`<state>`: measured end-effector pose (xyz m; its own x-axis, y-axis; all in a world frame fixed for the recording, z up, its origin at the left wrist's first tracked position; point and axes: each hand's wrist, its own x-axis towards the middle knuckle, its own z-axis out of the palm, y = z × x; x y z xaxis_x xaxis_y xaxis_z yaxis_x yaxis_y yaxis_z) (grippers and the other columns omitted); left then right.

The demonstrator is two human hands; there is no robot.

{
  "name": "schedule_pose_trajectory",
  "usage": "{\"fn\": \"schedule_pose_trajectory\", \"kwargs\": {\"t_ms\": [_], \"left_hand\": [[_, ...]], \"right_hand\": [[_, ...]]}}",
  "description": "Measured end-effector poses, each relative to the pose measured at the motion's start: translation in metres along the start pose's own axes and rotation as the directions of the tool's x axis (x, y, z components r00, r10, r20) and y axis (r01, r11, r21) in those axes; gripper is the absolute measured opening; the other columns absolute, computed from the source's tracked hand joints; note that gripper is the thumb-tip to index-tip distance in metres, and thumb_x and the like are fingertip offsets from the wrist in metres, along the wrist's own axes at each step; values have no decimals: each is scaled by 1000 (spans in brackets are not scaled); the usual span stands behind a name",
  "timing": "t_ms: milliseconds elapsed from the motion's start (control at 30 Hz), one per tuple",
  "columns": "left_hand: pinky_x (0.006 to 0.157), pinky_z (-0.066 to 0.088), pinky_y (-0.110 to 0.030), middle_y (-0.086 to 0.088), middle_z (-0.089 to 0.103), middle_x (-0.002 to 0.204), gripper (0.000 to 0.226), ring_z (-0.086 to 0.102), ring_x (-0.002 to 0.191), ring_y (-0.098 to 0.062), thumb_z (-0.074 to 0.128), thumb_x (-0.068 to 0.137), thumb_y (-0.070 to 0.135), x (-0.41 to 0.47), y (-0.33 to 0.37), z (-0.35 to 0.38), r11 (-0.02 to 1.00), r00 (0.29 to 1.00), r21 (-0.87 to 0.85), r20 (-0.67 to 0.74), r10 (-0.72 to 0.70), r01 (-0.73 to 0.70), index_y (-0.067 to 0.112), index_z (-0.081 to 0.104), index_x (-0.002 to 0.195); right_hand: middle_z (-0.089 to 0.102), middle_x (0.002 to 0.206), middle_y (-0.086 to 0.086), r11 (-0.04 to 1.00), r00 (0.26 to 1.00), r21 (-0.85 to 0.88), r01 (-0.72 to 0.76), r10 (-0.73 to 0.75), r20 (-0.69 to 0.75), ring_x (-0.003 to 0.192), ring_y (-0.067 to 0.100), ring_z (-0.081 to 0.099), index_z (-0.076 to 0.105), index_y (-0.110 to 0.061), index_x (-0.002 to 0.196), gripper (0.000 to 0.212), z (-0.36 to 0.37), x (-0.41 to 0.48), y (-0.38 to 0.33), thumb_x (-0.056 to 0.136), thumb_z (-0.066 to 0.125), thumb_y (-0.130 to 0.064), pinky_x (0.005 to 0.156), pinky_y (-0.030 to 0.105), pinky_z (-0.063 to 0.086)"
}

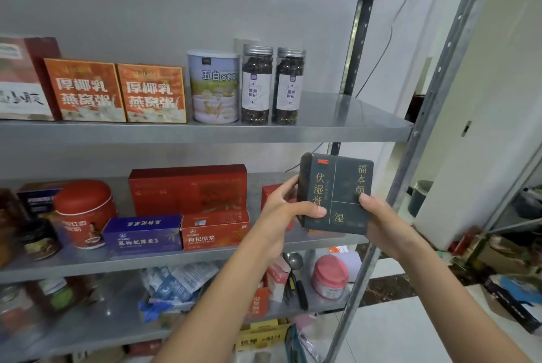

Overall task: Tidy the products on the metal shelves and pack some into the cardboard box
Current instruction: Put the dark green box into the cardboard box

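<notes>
A dark green box (341,183) with gold lettering is held upright in front of the middle metal shelf (205,254), near its right end. My left hand (281,210) grips its left edge, thumb across the front. My right hand (381,216) grips its lower right corner, thumb on the front face. On the upper shelf (352,128) stand two orange boxes (117,92), a white canister (214,87) and two dark jars (272,85). The middle shelf carries red boxes (187,189), a purple box (143,233) and a red tin (83,213). No cardboard box is clearly visible.
The shelf's right upright post (410,157) stands just right of the held box. The lowest visible shelf holds crumpled bags (176,283), a pink-lidded tub (330,274) and small cartons. Clutter lies on the floor at right (504,274), with a bin (419,195) behind.
</notes>
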<state>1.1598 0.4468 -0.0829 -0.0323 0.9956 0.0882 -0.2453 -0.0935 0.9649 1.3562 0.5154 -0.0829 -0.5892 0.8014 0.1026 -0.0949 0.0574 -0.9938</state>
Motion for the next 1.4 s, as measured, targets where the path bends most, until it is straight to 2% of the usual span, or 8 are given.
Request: {"fn": "schedule_pose_trajectory", "kwargs": {"t_ms": [333, 467, 567, 733, 933, 1033, 1200, 1400], "left_hand": [[101, 50, -33, 6, 63, 129, 67, 59, 122, -13, 76, 82, 13, -41, 4, -30, 988, 998, 151, -51, 37, -29, 31, 47, 140], [106, 45, -36, 19, 55, 134, 105, 53, 124, -2, 83, 70, 18, -51, -7, -21, 944, 997, 319, 5, 83, -80, 47, 19, 149], [107, 45, -40, 16, 44, 143, 115, 49, 128, -6, 86, 57, 37, -47, -8, -18, 939, 995, 339, -50, 86, -64, 55, 14, 144], [105, 46, -36, 12, 41, 140, 116, 44, 130, -10, 86, 50, 48, -46, -4, -13, 920, 981, 385, -142, 135, -71, 46, 16, 143], [69, 48, -6, 20, 59, 115, 74, 59, 100, 7, 85, 70, 13, -49, 6, -28, 956, 967, 284, -219, 134, -68, 39, 42, 125], [75, 53, -14, 17, 69, 107, 74, 65, 99, 4, 88, 59, 25, -52, 4, -35, 989, 972, 131, -216, 94, -66, 36, 50, 121], [96, 51, -34, 10, 68, 120, 82, 62, 116, -12, 80, 50, 39, -57, 3, -35, 992, 991, 81, -88, 99, -92, 32, 51, 127], [93, 52, -25, 13, 66, 124, 73, 60, 118, -8, 79, 60, 34, -59, 9, -33, 987, 996, 138, -3, 88, -87, 38, 50, 127]], "right_hand": [[70, 107, -3, 993, 893, -71, 90, -112, -436, 102, 17, 66, 60, -25, 107, 55, 77, -7, 4, 60, 82, -41, 90, 37, 53], [66, 105, -7, 989, 816, -108, 99, -142, -560, 98, 9, 64, 55, -22, 112, 45, 95, -5, 3, 75, 80, -25, 84, 31, 54], [62, 105, -10, 973, 821, -224, 59, -175, -544, 94, 1, 61, 45, -20, 126, 67, 102, -7, 0, 71, 81, -33, 70, 17, 48], [58, 105, -14, 969, 865, -240, 56, -168, -473, 93, -5, 56, 41, -24, 125, 64, 109, -11, -5, 72, 73, -42, 65, 14, 44], [67, 108, -9, 991, 919, -113, 69, -107, -379, 102, 3, 63, 53, -21, 118, 53, 99, -16, -2, 74, 55, -49, 77, 19, 45], [70, 111, -10, 997, 960, 1, 75, -72, -271, 110, 9, 64, 57, -22, 121, 52, 80, -13, 1, 74, 68, -41, 81, 23, 51], [65, 125, 10, 993, 1000, 117, -9, 10, -6, 115, 28, 63, 51, -13, 132, 110, 65, -11, -5, 41, 91, -58, 93, 42, 54], [69, 118, 13, 986, 987, 136, 96, -76, -144, 109, 32, 65, 54, -10, 127, 115, 67, -13, -1, 29, 93, -55, 90, 43, 55]]}}
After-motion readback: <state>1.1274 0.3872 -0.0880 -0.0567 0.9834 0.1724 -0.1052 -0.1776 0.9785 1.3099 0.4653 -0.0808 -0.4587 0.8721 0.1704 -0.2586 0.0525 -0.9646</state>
